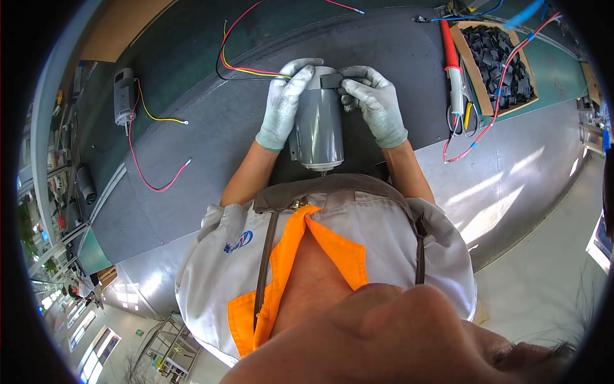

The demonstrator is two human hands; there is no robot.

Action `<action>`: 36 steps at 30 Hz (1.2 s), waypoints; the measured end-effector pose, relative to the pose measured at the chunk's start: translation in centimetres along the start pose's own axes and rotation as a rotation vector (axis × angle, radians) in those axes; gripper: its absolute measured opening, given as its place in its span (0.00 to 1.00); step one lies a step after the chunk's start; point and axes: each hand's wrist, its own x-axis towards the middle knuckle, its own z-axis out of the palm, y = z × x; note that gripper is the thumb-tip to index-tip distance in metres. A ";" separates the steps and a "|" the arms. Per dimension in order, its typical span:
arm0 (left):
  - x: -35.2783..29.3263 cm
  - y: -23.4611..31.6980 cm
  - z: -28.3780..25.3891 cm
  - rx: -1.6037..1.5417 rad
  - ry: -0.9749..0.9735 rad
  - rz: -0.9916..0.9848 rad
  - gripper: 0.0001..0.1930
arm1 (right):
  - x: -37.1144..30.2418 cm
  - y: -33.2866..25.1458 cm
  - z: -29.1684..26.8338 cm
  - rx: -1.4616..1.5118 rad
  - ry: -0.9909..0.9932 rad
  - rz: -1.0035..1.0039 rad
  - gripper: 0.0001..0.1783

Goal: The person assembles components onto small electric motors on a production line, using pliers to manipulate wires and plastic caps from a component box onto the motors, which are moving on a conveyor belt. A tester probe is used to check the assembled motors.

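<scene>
A grey cylindrical electric motor (321, 131) lies on the dark bench right in front of me, its shaft end toward my body. My left hand (284, 102), in a whitish work glove, is closed on the motor's far left side, where a bundle of red, yellow and black wires (251, 70) comes out. A small black piece (330, 81) lies across the motor near its far end. My right hand (376, 105), also gloved, pinches this piece at its right end with thumb and fingers. Part of the right fingers is hidden behind the thumb.
Another grey motor (123, 96) with red and yellow leads rests at the left. At the right stands a cardboard box (517, 107) full of small black pieces. Beside it lie a red-and-grey corded tool (451, 64) and a yellow-handled hand tool (468, 115). A red cable (489, 131) loops there.
</scene>
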 end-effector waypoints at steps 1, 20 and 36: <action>0.0 0.0 0.0 0.032 0.013 0.012 0.19 | 0.0 -0.1 -0.1 0.000 -0.001 0.000 0.13; 1.0 -0.3 0.3 0.081 -0.005 -0.021 0.14 | 5.4 -1.3 -3.5 -0.278 -0.452 0.300 0.39; 1.8 -1.1 0.3 0.334 0.052 0.028 0.11 | 7.3 -3.3 -3.4 -0.618 -0.616 0.228 0.41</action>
